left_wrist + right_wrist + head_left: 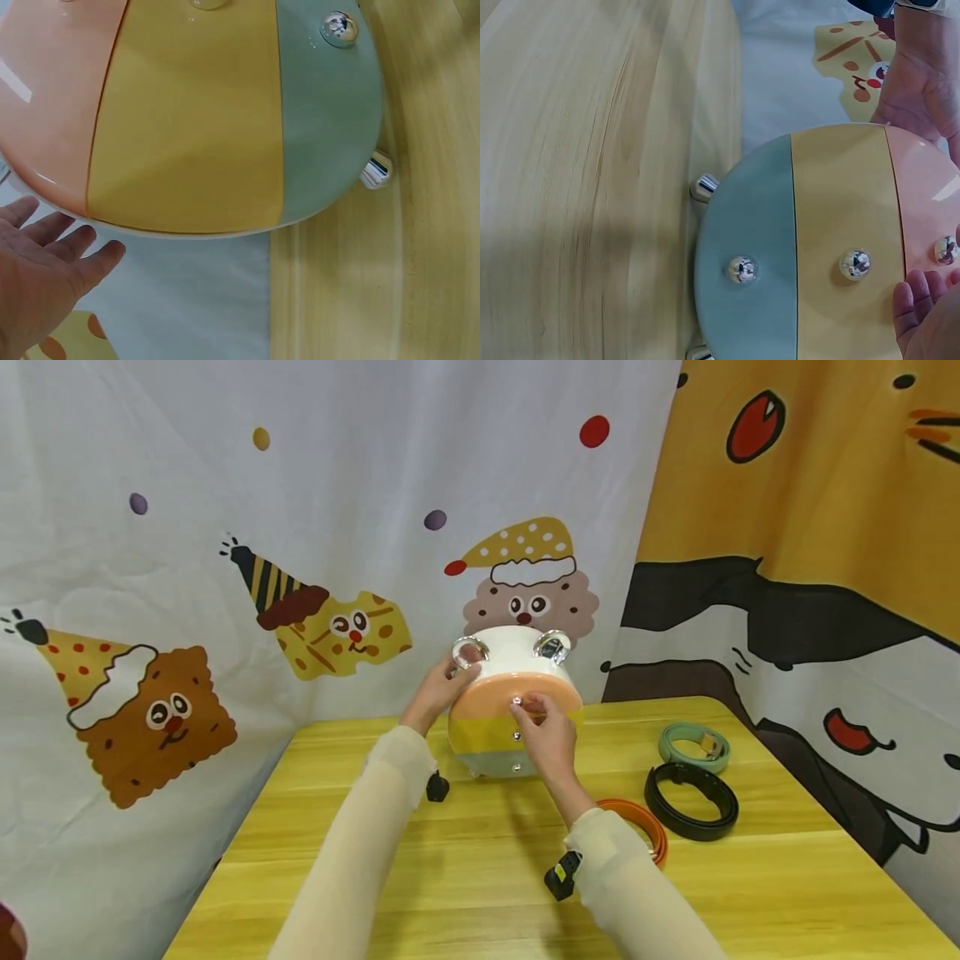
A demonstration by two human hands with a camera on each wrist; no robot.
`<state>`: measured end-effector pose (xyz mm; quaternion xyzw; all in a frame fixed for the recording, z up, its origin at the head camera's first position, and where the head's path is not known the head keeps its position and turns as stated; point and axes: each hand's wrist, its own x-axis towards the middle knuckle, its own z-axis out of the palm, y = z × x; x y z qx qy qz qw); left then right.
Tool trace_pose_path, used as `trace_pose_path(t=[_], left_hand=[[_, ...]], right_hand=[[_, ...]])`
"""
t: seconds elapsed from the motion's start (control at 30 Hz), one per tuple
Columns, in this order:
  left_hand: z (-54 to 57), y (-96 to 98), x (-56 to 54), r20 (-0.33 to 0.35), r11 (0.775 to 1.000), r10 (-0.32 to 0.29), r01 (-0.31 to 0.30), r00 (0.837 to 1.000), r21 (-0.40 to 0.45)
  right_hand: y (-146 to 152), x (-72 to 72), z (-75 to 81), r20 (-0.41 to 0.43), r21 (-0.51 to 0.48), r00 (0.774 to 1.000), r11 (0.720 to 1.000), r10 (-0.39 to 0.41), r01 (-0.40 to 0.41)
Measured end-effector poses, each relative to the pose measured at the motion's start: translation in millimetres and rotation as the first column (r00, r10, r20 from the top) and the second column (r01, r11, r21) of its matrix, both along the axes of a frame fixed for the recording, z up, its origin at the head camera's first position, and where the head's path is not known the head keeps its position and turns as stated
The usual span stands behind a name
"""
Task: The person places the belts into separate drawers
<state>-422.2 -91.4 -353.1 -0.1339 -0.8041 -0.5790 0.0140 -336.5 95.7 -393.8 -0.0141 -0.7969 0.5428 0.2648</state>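
Note:
A small chest of drawers [512,647] with a white top and two ring-shaped silver ears stands on the table. Its rounded front has an orange, a yellow and a green drawer, each with a round silver knob. My right hand [550,735] pinches the knob [516,701] of the orange top drawer between thumb and finger. At the chest's upper left side is my left hand [437,689], its thumb near the left ear. In the left wrist view its fingers [64,236] reach loosely along the side; whether they press on it cannot be told.
On the right of the wooden table [465,868] lie a coiled green belt [690,729], a black belt [693,828] and an orange belt [658,837], partly behind my right forearm. A curtain with cartoon figures [360,635] hangs behind the table.

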Motion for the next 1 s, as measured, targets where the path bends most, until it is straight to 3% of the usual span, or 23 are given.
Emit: trace_pose_path(t=[0.3,1.0], left_hand=[[-5.9,-3.8,1.1,0.115,0.999,0.034,-0.031,0.993,-0.026],[-9.2,-0.5,1.6,0.157,0.995,0.09,-0.083,0.983,-0.053]], right_hand=[[-5.7,-2.6,-0.8,-0.007,-0.014,1.0,1.0,-0.01,0.01],[-16.2,-12.3,-6.0,-0.053,-0.042,0.992,0.992,-0.118,0.116]])
